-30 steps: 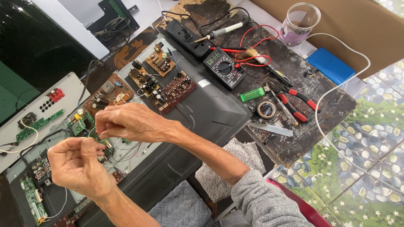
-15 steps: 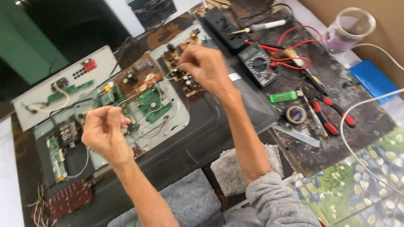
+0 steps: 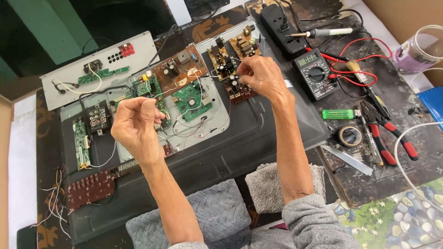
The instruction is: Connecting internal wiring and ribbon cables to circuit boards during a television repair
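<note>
Both hands pinch a thin wire's ends – left hand (image 3: pixel 136 122) near, right hand (image 3: pixel 258 76) over the far circuit boards (image 3: pixel 226 62).

You had even, soft daylight across the whole bench, with only faint shadows under your forearms. The picture stayed sharp from the circuit boards to the tools (no motion blur on either hand). The dark upper left corner fell dim, and the edges bowed slightly.
</note>
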